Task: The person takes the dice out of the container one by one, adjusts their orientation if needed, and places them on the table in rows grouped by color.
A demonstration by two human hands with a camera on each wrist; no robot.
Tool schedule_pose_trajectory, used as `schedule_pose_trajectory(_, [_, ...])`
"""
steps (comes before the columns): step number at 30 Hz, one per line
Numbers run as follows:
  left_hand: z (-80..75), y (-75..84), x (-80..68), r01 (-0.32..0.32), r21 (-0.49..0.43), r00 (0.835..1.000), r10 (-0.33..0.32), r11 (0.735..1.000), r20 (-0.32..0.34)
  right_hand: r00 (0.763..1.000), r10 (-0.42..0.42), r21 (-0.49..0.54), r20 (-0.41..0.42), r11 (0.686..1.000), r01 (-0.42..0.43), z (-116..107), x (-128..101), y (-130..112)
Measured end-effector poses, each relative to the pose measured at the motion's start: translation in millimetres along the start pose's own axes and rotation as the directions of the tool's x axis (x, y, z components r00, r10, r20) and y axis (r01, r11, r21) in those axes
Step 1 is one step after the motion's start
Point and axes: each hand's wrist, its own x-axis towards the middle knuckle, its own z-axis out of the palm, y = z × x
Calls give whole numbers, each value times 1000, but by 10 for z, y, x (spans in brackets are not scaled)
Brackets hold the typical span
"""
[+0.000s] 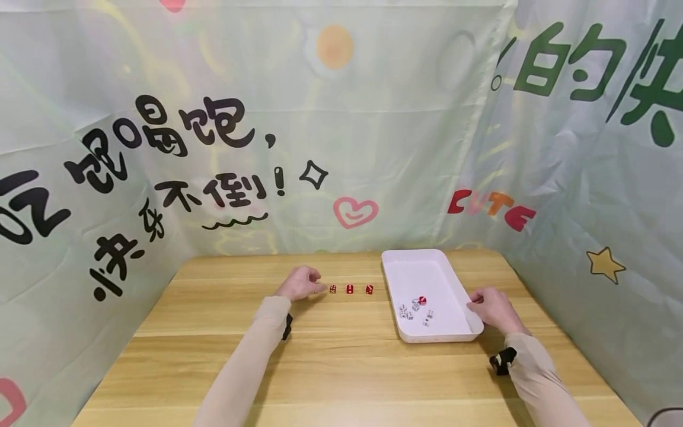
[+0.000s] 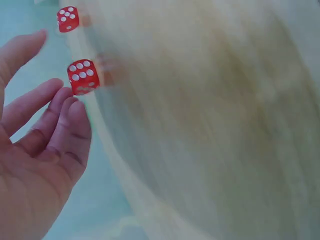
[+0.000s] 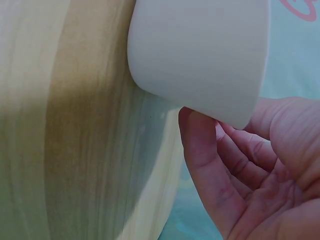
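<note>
Three red dice stand in a row on the wooden table (image 1: 341, 362): one (image 1: 332, 289), a second (image 1: 349, 289) and a third (image 1: 369, 289). My left hand (image 1: 301, 283) lies just left of the row. In the left wrist view its loosely bent fingertips (image 2: 70, 107) touch a red die (image 2: 82, 76) showing six, and another red die (image 2: 67, 19) sits beyond. My right hand (image 1: 493, 308) rests against the right wall of a white tray (image 1: 437, 339). In the right wrist view the thumb (image 3: 197, 150) touches the tray wall (image 3: 200, 55), with the fingers loosely curled behind.
The tray holds a red die (image 1: 422, 300) and several white dice (image 1: 407, 312). Printed cloth walls (image 1: 373, 118) enclose the table at the back and on both sides. Bare wood stretches in front of my arms.
</note>
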Motion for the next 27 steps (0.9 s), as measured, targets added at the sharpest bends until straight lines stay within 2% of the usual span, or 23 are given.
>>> schedule_pose_trajectory(4, [17,93,21,-60,2,997,60,998,-53,1000,5,-1,1,1000,-5,-9,-14,-5])
schedule_pose_trajectory(10, [99,317,82,-188,45,977,192,981,-90,1000,-5,1,-10,1000,5,-18,-11,-3])
schedule_pose_trajectory(20, [320,702,189,-269,127,961,274,955,-30,1000,1,1,-10,1000,-1,-8,1,4])
schedule_pose_trajectory(27, [498,965,232,-301,79,954,301,951,2,1000,-4,-15,-12,1000,4,-6,-10,3])
